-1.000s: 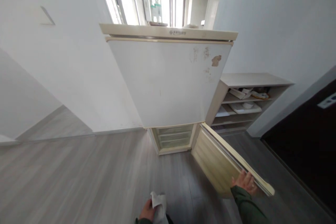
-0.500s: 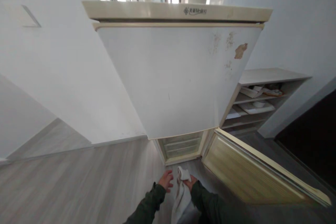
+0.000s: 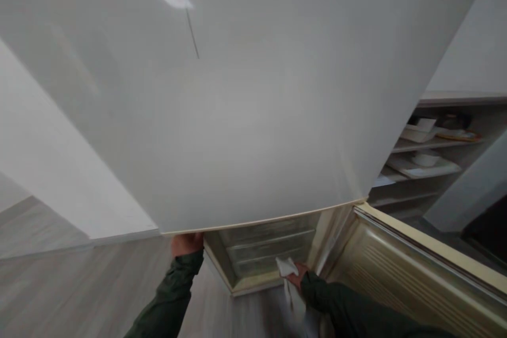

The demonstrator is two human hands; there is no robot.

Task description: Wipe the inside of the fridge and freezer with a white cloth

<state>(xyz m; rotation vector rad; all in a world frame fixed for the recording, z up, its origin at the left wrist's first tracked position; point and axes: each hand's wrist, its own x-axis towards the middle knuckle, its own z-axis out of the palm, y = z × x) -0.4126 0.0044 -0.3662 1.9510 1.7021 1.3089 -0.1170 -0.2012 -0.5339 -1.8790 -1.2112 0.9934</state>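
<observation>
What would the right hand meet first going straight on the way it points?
Probably the cream sill of the open fridge compartment, just ahead of the white cloth in the right hand; depth is unclear.

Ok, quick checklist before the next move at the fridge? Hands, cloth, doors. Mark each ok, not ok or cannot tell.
1. The right hand grips a white cloth: ok.
2. The left hand has a firm hold on the upper fridge door: cannot tell, as the door's lower edge hides part of the hand.
3. The lower fridge door stands open: ok.
4. The clear drawers sit in place in the compartment: ok.
5. The white cloth touches the compartment sill: cannot tell from this angle.
</observation>
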